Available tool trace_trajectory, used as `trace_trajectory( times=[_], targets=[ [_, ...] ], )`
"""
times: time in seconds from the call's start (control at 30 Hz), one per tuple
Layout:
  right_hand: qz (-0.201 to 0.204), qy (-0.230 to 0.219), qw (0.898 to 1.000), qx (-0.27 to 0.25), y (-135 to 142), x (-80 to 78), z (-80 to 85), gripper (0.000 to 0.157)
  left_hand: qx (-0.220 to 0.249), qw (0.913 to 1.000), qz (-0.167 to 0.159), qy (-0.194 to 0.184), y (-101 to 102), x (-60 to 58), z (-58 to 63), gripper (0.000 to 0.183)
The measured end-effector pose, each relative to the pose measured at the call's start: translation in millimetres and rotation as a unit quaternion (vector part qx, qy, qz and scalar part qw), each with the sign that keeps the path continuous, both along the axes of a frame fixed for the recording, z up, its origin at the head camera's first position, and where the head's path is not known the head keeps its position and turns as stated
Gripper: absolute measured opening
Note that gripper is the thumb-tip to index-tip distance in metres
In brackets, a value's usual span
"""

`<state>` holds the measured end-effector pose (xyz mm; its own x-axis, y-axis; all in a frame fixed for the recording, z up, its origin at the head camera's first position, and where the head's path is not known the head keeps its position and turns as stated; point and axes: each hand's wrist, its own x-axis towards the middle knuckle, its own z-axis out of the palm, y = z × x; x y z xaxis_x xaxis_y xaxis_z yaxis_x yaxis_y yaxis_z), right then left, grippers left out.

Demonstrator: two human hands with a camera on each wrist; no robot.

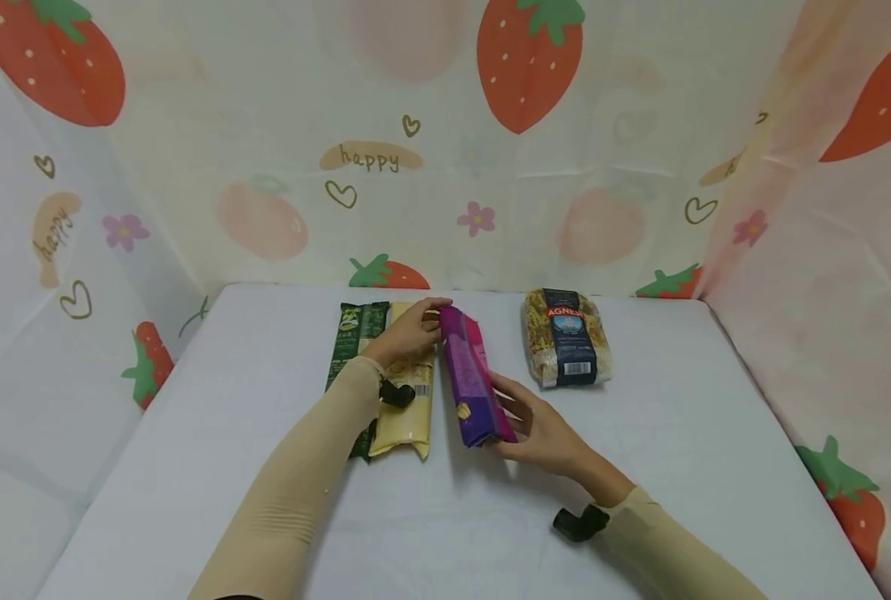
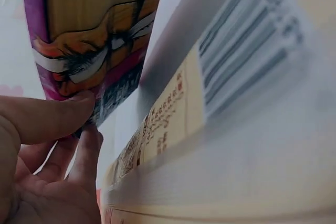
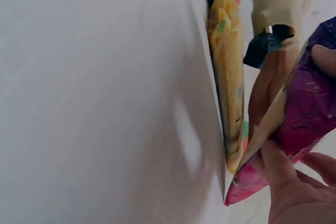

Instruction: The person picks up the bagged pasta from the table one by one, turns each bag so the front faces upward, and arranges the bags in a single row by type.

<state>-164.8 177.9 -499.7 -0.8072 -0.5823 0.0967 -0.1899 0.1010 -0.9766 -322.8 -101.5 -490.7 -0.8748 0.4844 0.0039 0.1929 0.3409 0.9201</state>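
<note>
A purple and pink pasta packet (image 1: 463, 375) is tilted up on its long side in the middle of the table, held between both hands. My left hand (image 1: 407, 333) pinches its far end; in the left wrist view the thumb (image 2: 63, 119) presses the printed face, where a window shows yellow strands. At the near right side, my right hand (image 1: 538, 433) grips the packet with thumb and fingers spread along it. Beneath the left forearm lie a pale yellow packet (image 1: 402, 429) and a dark green packet (image 1: 351, 333), side by side.
To the right at the back lies a clear pasta bag (image 1: 568, 342) with a dark label reading AGNESI. White cloth covers the table (image 1: 663, 433). Strawberry-printed curtains (image 1: 445, 192) enclose the back and both sides.
</note>
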Motion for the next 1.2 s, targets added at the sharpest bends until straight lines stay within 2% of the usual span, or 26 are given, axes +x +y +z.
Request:
trace_trajectory(
  times=[0.2, 0.43, 0.63, 0.77, 0.97, 1.2],
  targets=[
    [0.009, -0.023, 0.998, -0.057, -0.5, 1.9, 3.1, 0.101, -0.005, 0.9998, 0.016, 0.012, -1.8, -3.0, -1.7, 0.053],
    [0.01, -0.037, 0.994, -0.107, 0.5, 4.6, 4.8, 0.096, -0.009, 0.9997, 0.021, -0.001, -3.3, -1.8, 1.6, 0.047],
    [0.013, -0.046, 0.989, -0.14, 0.4, 6.8, 7.0, 0.096, 0.004, 0.9997, -0.006, -0.022, -4.7, 0.9, 5.5, 0.047],
    [0.013, -0.046, 0.988, -0.15, -0.4, 8.5, 8.9, 0.095, 0.028, 0.9986, -0.015, -0.042, -5.4, 1.1, 5.6, 0.05],
    [-0.001, -0.049, 0.988, -0.146, -2.2, 9.8, 10.3, 0.093, 0.055, 0.9951, 0.007, -0.083, -5.8, -1.3, -0.1, 0.069],
    [-0.008, -0.061, 0.986, -0.157, -3.7, 9.8, 8.8, 0.09, 0.041, 0.9962, 0.004, -0.076, -6.5, -1.7, -1.1, 0.052]
  ],
)
